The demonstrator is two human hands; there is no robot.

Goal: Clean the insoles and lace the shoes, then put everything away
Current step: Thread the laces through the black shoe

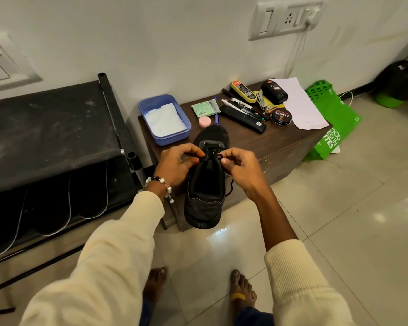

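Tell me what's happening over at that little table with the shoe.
A person is lacing a black shoe that rests on the edge of a small brown table. The left hand and right hand each pinch the black lace near the top eyelets. Polish tins, pens and a blue tray lie behind it.

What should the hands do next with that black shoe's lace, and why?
Probably pull the two lace ends apart to snug them up. The left hand and the right hand each pinch a bit of the black lace at the top of the shoe, near the tongue, and one end hangs loose down the shoe's right side, so no finished bow shows yet.
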